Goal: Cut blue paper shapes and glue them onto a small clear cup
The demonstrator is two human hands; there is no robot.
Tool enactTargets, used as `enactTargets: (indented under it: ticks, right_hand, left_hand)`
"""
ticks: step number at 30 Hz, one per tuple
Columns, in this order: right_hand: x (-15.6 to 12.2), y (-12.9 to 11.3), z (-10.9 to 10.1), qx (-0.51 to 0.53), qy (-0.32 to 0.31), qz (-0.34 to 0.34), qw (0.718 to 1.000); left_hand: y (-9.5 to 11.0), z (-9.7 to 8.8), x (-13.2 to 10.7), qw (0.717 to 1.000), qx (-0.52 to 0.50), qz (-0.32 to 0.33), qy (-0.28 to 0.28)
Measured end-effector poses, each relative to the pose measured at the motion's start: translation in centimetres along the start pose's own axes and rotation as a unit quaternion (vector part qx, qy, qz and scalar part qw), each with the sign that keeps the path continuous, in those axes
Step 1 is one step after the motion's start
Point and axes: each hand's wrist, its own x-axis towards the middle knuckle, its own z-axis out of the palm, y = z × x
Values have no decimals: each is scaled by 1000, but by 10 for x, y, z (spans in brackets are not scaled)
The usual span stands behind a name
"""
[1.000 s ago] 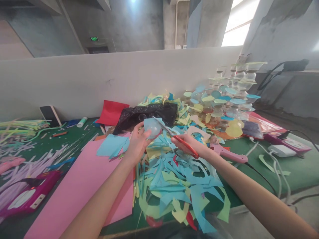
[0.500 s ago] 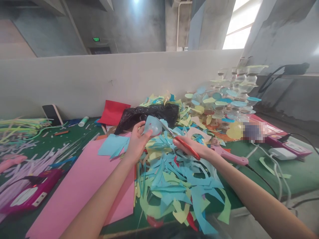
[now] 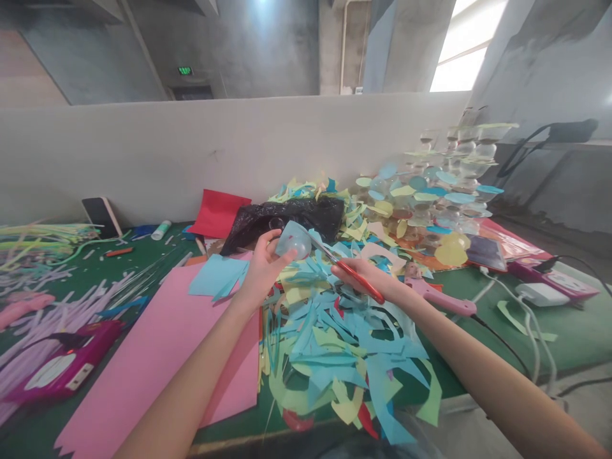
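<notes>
Two hands work on one piece, and from where I stand the trimming looks under way, not complete. The light blue paper (image 3: 287, 231) projects past the clear dome (image 3: 300, 245) on its upper side; that margin is, in my judgement, the portion left to cut. Whether paper and dome are bonded cannot be told.

Finished output, by appearance: the stacked clear pieces (image 3: 459, 198) with rounded paper discs, beyond and to the right of the right fingers. Uncut stock, by appearance: several blue squares (image 3: 215, 275) on the pink sheet (image 3: 162, 331), just left of the left fingers. Waste: a heap of offcuts (image 3: 329, 359) on the near side, below and between both sets of fingers.

Workpiece position: dome and paper sit at the fingertips of the left hand (image 3: 262, 268). The thumb presses from the near side, the fingers bear from behind, and the piece is pinched between. It lies ahead and to the left of the right fingers, apart from them.

Right hand (image 3: 370, 275): fingers curl around the red-handled scissors (image 3: 362, 282); the finger loops are partly hidden. The blades point away from these fingers toward the paper's right edge. Blade contact cannot be confirmed.
</notes>
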Motion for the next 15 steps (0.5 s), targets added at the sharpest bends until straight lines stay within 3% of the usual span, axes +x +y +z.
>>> enactTargets:
  ticks: [10, 15]
  right_hand:
    - [1, -2, -1, -14, 28, 14, 999]
    - [-1, 0, 1, -17, 0, -46, 999]
  left_hand:
    - [2, 2, 1, 994, -90, -33, 56]
    - [-1, 2, 1, 987, -142, -33, 62]
